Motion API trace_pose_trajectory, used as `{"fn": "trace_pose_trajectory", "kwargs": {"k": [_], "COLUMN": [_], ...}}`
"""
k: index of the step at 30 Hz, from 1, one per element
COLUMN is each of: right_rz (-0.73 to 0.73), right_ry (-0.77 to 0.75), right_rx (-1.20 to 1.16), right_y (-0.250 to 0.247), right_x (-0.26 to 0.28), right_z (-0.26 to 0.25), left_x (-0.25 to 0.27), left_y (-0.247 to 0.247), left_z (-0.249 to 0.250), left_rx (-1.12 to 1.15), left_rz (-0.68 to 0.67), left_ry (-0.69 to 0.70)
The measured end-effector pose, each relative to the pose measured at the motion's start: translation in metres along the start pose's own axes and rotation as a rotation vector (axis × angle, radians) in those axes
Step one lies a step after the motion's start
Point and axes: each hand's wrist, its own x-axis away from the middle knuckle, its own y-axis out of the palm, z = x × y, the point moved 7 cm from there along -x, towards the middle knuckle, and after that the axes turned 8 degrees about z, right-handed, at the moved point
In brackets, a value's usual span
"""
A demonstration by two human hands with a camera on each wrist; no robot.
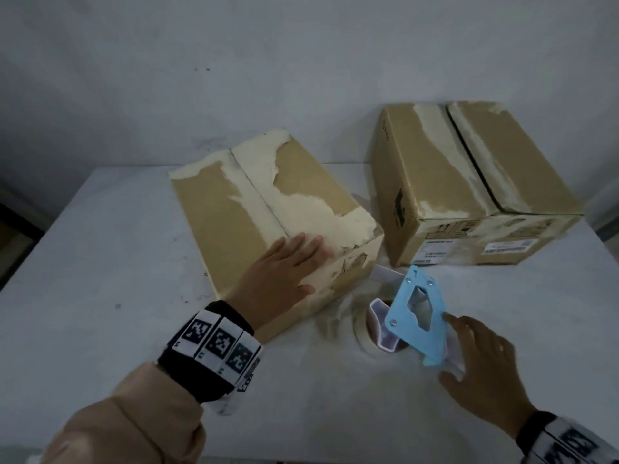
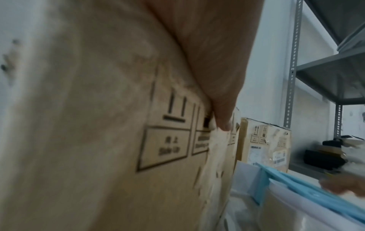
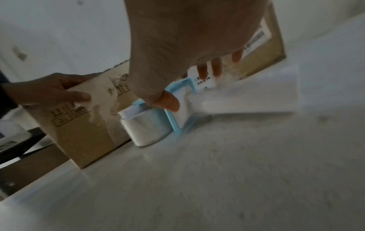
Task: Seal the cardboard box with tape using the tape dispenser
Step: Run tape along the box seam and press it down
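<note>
The cardboard box sits on the white surface, nearer the person's left, its top flaps folded shut and meeting along a centre seam that shows torn paper patches but no fresh strip of tape. The left hand lies flat on the box's near corner with straight fingers, thumb down the side, steadying it rather than gripping it. Just right of that corner lies the blue tape dispenser with its clear roll, resting on the surface. The right hand is at the dispenser's handle end, fingers spread and touching it, not yet curled round it. A second box stands further back on the right, well apart. By this showing, sealing has not begun: the dispenser has still to be picked up, brought to the seam and drawn along it.
</note>
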Motion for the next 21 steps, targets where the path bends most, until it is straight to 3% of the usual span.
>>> {"fn": "trace_pose_trajectory", "kwargs": {"k": [4, 9, 12, 15, 17, 21], "right_rz": [0.249, 0.38, 0.403, 0.381, 0.368, 0.396], "right_ry": [-0.243, -0.515, -0.662, -0.753, -0.771, -0.797], "right_rx": [-0.024, -0.25, -0.221, -0.165, -0.089, -0.028], "right_y": [-0.047, -0.062, -0.051, -0.037, -0.028, -0.017], "right_x": [-0.018, -0.056, -0.066, -0.072, -0.076, -0.077], "right_z": [-0.045, -0.153, -0.203, -0.229, -0.233, -0.229], "left_x": [0.017, 0.033, 0.015, -0.007, -0.025, -0.055], "left_y": [-0.01, -0.046, -0.059, -0.052, -0.047, -0.03], "left_z": [0.006, -0.014, -0.053, -0.104, -0.136, -0.188], "left_rx": [0.087, 0.347, 0.287, 0.234, 0.185, 0.061], "left_rz": [0.112, 0.202, 0.111, -0.167, -0.275, -0.322], "left_ry": [0.125, 0.038, -0.09, -0.323, -0.44, -0.506]}}
